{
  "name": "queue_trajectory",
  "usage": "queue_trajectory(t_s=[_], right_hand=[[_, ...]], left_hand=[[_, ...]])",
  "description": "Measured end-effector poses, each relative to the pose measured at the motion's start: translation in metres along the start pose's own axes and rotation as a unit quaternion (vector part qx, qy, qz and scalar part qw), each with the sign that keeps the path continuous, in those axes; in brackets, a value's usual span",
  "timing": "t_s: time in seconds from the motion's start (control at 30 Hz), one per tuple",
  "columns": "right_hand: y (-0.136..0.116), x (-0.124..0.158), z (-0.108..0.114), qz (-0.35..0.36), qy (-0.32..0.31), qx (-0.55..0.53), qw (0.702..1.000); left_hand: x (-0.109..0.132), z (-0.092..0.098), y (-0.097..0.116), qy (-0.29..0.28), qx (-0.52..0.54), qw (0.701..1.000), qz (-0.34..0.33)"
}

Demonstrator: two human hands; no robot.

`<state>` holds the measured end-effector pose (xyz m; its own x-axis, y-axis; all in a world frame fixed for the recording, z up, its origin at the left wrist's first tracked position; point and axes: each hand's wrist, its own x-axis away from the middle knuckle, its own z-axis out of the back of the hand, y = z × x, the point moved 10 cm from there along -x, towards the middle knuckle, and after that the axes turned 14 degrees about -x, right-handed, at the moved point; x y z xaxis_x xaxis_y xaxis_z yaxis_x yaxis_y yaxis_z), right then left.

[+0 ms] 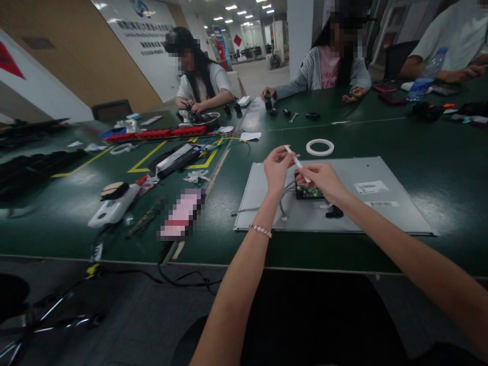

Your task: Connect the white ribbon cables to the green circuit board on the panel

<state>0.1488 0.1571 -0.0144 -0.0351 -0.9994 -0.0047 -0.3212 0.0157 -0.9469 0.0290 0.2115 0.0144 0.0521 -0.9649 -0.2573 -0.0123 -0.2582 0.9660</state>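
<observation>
My left hand [277,170] and my right hand [323,182] are raised above a grey metal panel [396,213] lying flat on the green table. Between them they pinch a short white strip [296,161], the left at its upper end, the right at its lower end. Under my hands a small green circuit board [308,192] sits on the panel, with grey cables [284,199] running off to the left. A small black part [334,212] lies on the panel near my right wrist.
A white tape roll [320,147] lies beyond the panel. To the left are a white device [111,207], a red strip [160,133], wires and scattered tools. Three other people sit across the table. A water bottle [427,75] stands at the far right.
</observation>
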Motion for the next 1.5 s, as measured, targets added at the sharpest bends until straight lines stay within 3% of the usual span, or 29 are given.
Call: queue_trajectory(t_s=[0.1,0.3,0.4,0.5,0.57,0.7,0.83,0.9,1.03,1.23,1.33,1.5], right_hand=[[0.000,0.000,0.004,0.005,0.002,-0.003,1.000],[-0.008,0.005,0.012,0.036,0.007,0.015,0.999],[-0.007,0.007,0.013,0.039,0.000,0.023,0.999],[-0.002,0.007,0.010,0.028,-0.014,0.027,0.999],[0.005,0.006,0.005,0.008,-0.025,0.024,0.999],[0.014,0.009,-0.003,-0.019,-0.039,0.007,0.999],[-0.005,0.019,-0.013,0.069,-0.086,0.078,0.991],[-0.018,0.028,-0.025,0.154,-0.131,0.201,0.959],[-0.025,0.046,-0.042,0.285,-0.153,0.429,0.843],[-0.030,0.065,-0.058,0.385,-0.156,0.534,0.736],[-0.037,0.071,-0.061,0.420,-0.147,0.551,0.706],[-0.037,0.073,-0.065,0.428,-0.183,0.533,0.706]], left_hand=[[0.002,-0.007,-0.003,-0.008,0.007,1.000,0.014],[0.001,-0.012,-0.022,-0.064,0.059,0.990,0.111],[0.002,-0.018,-0.021,-0.156,0.031,0.979,0.127],[0.006,-0.024,-0.012,-0.230,-0.012,0.968,0.094],[0.004,-0.020,-0.005,-0.220,-0.047,0.973,0.057],[-0.006,-0.002,0.001,-0.139,-0.095,0.986,0.016],[-0.013,0.024,-0.007,-0.093,-0.100,0.990,0.027],[-0.014,0.038,-0.017,-0.094,-0.092,0.990,0.051],[-0.004,0.054,-0.042,-0.118,-0.067,0.984,0.120],[0.012,0.041,-0.044,-0.156,-0.102,0.975,0.118],[0.014,0.037,-0.040,-0.162,-0.128,0.972,0.112],[0.015,0.039,-0.042,-0.174,-0.138,0.968,0.118]])
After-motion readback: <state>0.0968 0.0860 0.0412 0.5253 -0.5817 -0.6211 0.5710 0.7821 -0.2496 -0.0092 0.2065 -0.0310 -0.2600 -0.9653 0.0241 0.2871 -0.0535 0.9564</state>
